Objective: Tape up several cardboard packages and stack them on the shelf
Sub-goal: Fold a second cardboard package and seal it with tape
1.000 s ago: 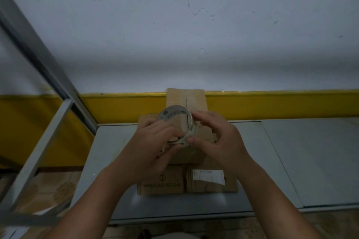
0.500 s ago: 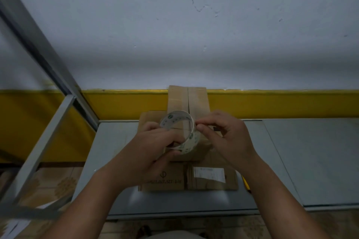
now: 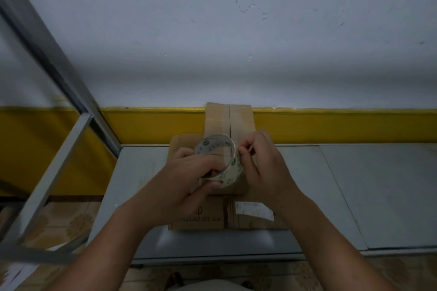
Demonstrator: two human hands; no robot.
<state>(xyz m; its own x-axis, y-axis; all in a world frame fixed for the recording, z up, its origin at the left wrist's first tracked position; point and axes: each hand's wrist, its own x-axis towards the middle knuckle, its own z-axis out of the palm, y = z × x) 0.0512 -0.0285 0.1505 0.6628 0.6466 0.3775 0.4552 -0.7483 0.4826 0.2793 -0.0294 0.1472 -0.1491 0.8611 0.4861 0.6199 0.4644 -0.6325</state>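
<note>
With the left hand (image 3: 186, 182) gripping the tape roll (image 3: 218, 160) and the right hand (image 3: 262, 168) pinching its end above the packages (image 3: 198, 220), taping and shelving seem largely ahead.

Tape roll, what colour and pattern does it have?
The tape roll is pale, whitish, printed with small green round marks; the head view shows it best.

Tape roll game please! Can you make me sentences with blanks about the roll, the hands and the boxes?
1. The left hand grips a roll of ____.
2. The right hand pinches at the roll, so ____ hands are busy.
3. The cardboard boxes lie on a ____ table.
4. The stripe on the wall is ____.
Missing words: tape, both, grey, yellow.
</note>
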